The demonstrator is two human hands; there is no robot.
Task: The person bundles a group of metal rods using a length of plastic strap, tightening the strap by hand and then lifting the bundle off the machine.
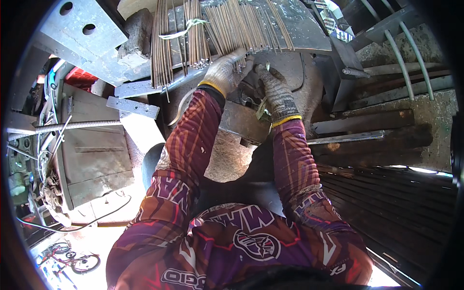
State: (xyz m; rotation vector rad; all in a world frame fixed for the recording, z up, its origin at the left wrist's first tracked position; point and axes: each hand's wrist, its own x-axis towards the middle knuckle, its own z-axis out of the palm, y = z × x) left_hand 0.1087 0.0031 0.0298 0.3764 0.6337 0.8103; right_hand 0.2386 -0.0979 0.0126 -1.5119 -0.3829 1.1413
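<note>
Many thin brownish metal rods (237, 26) lie side by side on a dark metal table, their near ends pointing toward me. A pale green strip (186, 30) is tied across the rods on the left. My left hand (223, 73), in a whitish knit glove, is at the near ends of the rods with its fingers curled; what they hold is hidden. Close to its right, my right hand (278, 92), in a grey knit glove, has bent, closed fingers. A small pale tip shows by them, too small to name. Another pale strip (261, 108) hangs beside this hand.
A steel plate with holes (79, 41) and a dark block (137, 36) stand at the far left. Bent metal bars (415, 58) and dark beams (367, 142) are on the right. A grey metal box (96, 145) stands left, with cables beside it. A bicycle (72, 258) shows at lower left.
</note>
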